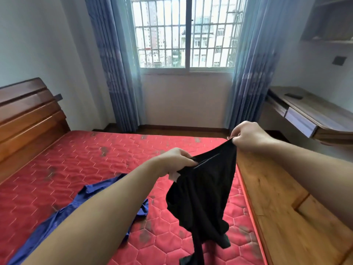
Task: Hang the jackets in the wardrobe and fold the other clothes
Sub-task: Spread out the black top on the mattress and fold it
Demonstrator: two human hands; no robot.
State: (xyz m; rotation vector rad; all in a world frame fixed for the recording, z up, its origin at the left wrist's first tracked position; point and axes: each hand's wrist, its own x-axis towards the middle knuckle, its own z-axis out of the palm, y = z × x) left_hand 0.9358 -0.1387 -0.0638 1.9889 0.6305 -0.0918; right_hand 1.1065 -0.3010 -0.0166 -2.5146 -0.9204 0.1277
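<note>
**Black garment held up over the red mattress**

Black garment [202,190] hangs in the air above the near right part of the mattress [80,163], stretched along its top edge between two bare hands. In the head view, the left hand [173,161] has its fingers curled round the left end of that edge, with a small white tag showing just below the knuckles. The right hand [246,136] sits higher and farther, pinching the right end of the edge between thumb and fingers. From that taut edge the dark cloth droops in loose folds, and its lower end trails down toward the near edge of the picture; whether it touches the mattress there I cannot tell.

A blue garment [63,222] lies crumpled and spread on the mattress at the near left, partly hidden behind the left forearm. The mattress is red with a quilted hexagon pattern and several dark smudges. A wooden headboard [28,111] stands at its left side, and a wooden bed frame [271,203] runs along its right side.

At the far wall, a barred window [183,33] is flanked by blue curtains [114,73]. At the far right stands a wooden desk [309,113] with a small dark object [293,96] lying on top.
</note>
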